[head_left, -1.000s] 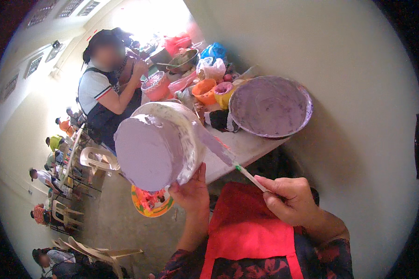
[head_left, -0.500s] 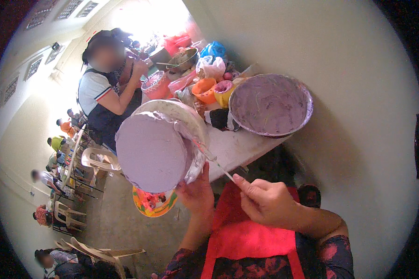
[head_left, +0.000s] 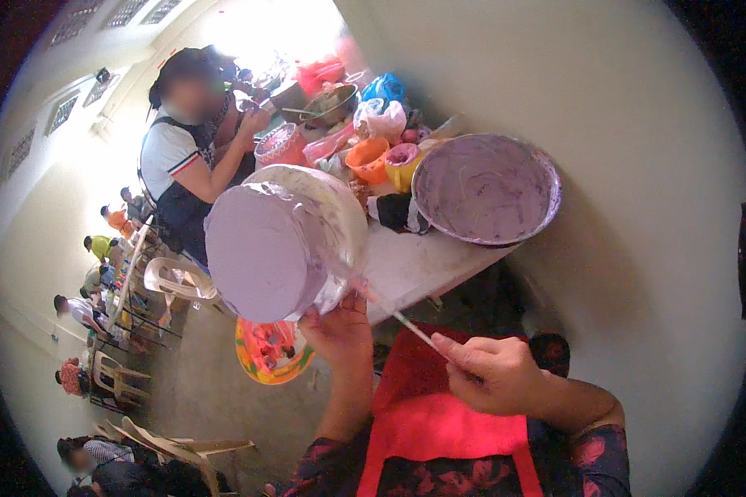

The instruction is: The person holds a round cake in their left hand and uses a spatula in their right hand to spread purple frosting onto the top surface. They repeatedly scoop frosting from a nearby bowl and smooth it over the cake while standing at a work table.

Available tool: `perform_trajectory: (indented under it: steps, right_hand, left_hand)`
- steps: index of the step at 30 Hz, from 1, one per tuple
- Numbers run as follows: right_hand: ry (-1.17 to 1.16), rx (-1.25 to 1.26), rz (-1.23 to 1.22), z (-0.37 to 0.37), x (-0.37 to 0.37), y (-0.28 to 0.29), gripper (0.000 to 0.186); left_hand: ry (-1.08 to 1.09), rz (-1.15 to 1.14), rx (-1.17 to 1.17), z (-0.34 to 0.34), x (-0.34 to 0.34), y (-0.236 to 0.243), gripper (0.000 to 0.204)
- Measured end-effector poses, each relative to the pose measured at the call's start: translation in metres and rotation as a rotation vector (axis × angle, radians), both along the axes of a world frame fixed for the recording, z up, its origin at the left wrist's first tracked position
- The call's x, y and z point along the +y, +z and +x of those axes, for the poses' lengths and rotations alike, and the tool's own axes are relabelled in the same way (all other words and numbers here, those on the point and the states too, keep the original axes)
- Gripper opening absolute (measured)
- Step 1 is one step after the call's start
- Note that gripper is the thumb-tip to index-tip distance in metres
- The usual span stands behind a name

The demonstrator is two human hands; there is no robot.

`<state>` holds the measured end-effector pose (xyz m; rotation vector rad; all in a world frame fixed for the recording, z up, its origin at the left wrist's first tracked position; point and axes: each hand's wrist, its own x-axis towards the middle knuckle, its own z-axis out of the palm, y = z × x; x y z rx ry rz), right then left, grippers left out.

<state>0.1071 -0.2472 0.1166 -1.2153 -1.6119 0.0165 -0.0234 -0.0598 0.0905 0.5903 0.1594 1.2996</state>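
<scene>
A round lilac-frosted cake [head_left: 261, 253] is tilted, its smooth flat face toward the left. My left hand [head_left: 340, 333] supports it from below, fingers at the silvery foil [head_left: 334, 291] along its lower right edge. A pale round piece [head_left: 331, 195] shows behind the cake; I cannot tell what it is. Closed around a thin-handled spatula [head_left: 414, 329], my right hand [head_left: 496, 373] is to the right of the cake. The spatula's blurred far end reaches the cake's side by the foil, near my left fingers.
A wide bowl of lilac frosting [head_left: 485, 190] stands on the white table [head_left: 414, 258], near an orange cup [head_left: 367, 160], a yellow cup [head_left: 399, 168] and plastic bags. A co-worker [head_left: 191, 157] stands beyond. Below are a colourful basin [head_left: 275, 374] and a plastic chair [head_left: 178, 279].
The cake has tipped and risen slightly, showing more of its side. My right hand and the spatula have shifted right and slightly down. My left hand has moved a little left.
</scene>
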Motion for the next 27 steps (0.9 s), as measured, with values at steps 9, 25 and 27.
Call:
perform_trajectory:
  steps: [9, 25, 27]
  right_hand:
    - [-0.074, 0.041, 0.076, 0.018, 0.005, 0.022, 0.05]
    - [-0.037, -0.141, -0.007, 0.016, -0.003, -0.015, 0.046]
    - [-0.014, -0.093, 0.03, 0.015, -0.005, -0.018, 0.046]
  left_hand:
    - [-0.12, 0.009, 0.015, -0.006, -0.007, 0.003, 0.074]
    - [-0.154, -0.019, -0.041, -0.013, 0.001, -0.015, 0.066]
    - [-0.103, 0.017, -0.007, -0.008, -0.006, -0.007, 0.067]
